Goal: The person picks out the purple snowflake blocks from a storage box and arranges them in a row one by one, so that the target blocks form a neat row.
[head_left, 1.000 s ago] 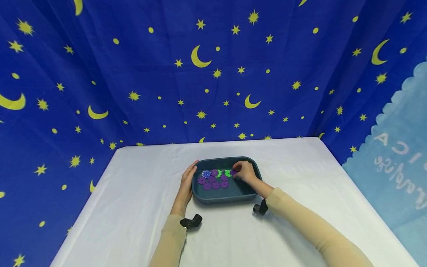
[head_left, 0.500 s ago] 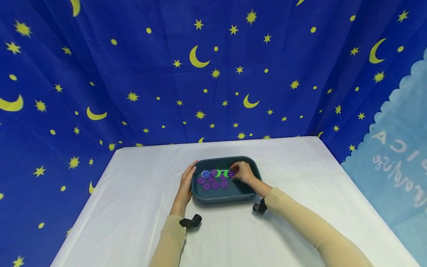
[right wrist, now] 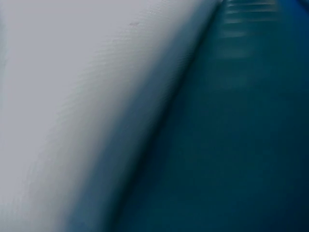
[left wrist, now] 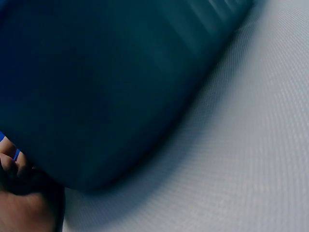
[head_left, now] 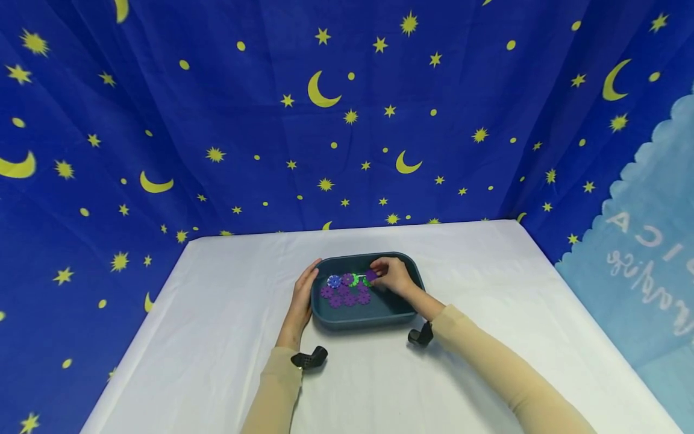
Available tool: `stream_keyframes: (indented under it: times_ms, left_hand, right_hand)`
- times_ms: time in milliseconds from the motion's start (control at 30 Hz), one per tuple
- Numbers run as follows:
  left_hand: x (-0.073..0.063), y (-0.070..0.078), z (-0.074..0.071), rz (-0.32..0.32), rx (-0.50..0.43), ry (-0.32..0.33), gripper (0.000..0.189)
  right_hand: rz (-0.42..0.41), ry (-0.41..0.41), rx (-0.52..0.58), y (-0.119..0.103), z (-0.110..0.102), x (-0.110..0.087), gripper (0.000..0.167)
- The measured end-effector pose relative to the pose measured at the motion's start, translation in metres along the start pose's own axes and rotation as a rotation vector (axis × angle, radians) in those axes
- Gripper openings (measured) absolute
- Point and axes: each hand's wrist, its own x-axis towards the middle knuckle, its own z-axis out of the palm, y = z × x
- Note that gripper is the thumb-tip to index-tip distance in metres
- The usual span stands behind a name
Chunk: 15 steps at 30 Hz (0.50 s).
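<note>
A dark teal plastic bin sits on the white cloth, with several purple flower-shaped plastic discs lying flat inside. Along its far side runs a row with a blue disc, a purple one and green ones. My right hand reaches in over the right wall and pinches a purple disc at the row's right end, overlapping a green one. My left hand lies along the outside of the left wall, fingers extended. In the left wrist view the bin wall hides most of that hand.
A white cloth covers the table around the bin. Behind stands a blue curtain with yellow moons and stars; a light blue lettered cloth hangs at the right. Black wrist cameras sit low near the cloth.
My right hand has moved slightly left with the purple disc, bringing it over the green disc at the row's right end. The left hand stays at the bin's left wall.
</note>
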Motion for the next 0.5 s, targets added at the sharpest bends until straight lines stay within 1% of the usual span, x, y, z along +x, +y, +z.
stream_keyframes:
  times_ms: [67, 100, 233, 333, 500]
  left_hand:
    - [0.0, 0.0, 0.0, 0.0, 0.006, -0.005, 0.051]
    - [0.0, 0.0, -0.001, 0.001, 0.006, -0.009, 0.051]
    - [-0.002, -0.001, -0.002, 0.0, 0.017, -0.025, 0.051]
    - [-0.001, -0.001, -0.004, 0.003, 0.019, -0.048, 0.051]
    - [0.0, 0.0, -0.006, 0.01, 0.021, -0.08, 0.053]
  right_hand:
    - [0.007, 0.018, 0.021, -0.002, 0.0, 0.0, 0.03]
    - [0.054, 0.028, 0.015, -0.015, -0.002, -0.004, 0.031]
    - [0.066, 0.086, 0.025, -0.021, -0.003, -0.006, 0.032]
    - [0.051, 0.117, 0.031, -0.025, -0.005, -0.008, 0.033]
    - [0.003, 0.156, 0.043, -0.031, -0.013, -0.012, 0.034]
